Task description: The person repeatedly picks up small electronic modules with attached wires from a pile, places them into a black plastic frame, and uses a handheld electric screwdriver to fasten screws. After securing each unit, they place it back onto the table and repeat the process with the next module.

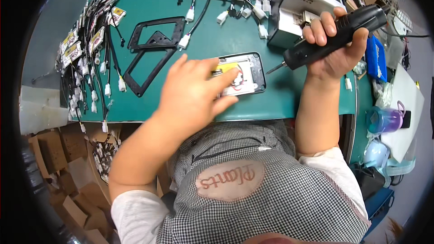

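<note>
My right hand [337,45] is wrapped round a black electric screwdriver [334,36], whose bit slants down to the left and ends a little right of a flat black case. This rectangular case [258,70] lies on the green table and carries a white board with a yellow label and thin wires. Over the case's left part, my left hand [194,83] spreads its fingers, with fingertips on or just above the board; contact is hard to judge. The hand hides the case's left end. Two black rectangular frames [156,34] lie overlapped to the left of it.
Bundled black cables with white plugs [92,49] hang over the table's left side; more cables [244,0] lie at the back. A white machine [307,0] stands at the back right. Farther right are a blue bin [376,58] and a purple-blue bottle [384,119]. Cardboard boxes [68,190] sit below left.
</note>
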Motion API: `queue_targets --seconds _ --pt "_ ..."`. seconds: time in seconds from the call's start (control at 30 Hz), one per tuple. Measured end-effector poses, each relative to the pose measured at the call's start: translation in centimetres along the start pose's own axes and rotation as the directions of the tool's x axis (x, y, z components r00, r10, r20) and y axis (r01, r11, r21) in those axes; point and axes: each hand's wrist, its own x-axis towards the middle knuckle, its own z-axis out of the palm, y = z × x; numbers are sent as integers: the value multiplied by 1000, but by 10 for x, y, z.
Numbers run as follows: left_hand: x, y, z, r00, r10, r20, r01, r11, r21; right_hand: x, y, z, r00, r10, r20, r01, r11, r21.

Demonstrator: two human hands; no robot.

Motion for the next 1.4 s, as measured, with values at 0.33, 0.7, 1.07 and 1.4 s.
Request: queue_targets --seconds 0.33,0.7,1.07,1.4 --pt "-1 -3 44 991 -95 -89 92 995 -40 2 -1 -9 998 35 54 -36 999 20" --pt "3 -10 51 994 -96 -60 86 986 -140 2 -51 19 976 -211 56 217 922 -322" --pt "1 -11 54 990 -77 -115 53 979 -195 84 -89 -14 867 -379 -325 -267 200 -943" --pt "-1 -12 56 986 -75 -150 44 979 -201 117 -83 -57 809 1 -588 -544 382 -747"
